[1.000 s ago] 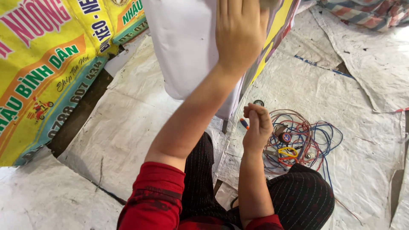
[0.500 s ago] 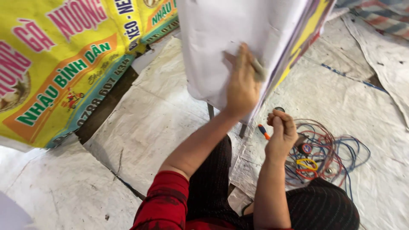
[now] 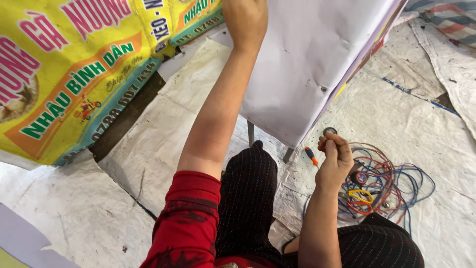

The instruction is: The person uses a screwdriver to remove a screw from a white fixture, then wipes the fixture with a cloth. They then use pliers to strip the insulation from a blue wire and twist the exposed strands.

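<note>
One head cam only, on your head, looking steeply down and slightly forward. Close in: your left hand (image 3: 245, 20) is cut by the top edge, your right hand (image 3: 336, 156) sits mid-frame, knees at the bottom. No second view to overlap.

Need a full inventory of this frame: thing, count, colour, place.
white panel: one, white back with a coloured front edge, upright at top centre
metal legs: two showing, grey, under the panel
printed banner: one, yellow with red and green print, upper left
ground sheets: several, off-white woven, covering the floor
wire bundle: one tangle, red, blue and yellow, lower right
screwdriver: one, orange handle, on the sheet below the panel
striped cloth: one, red and blue, top right corner
left hand: flat on the panel's back, red sleeve
right hand: fingers pinched, contents too small to tell, above the wires
</note>
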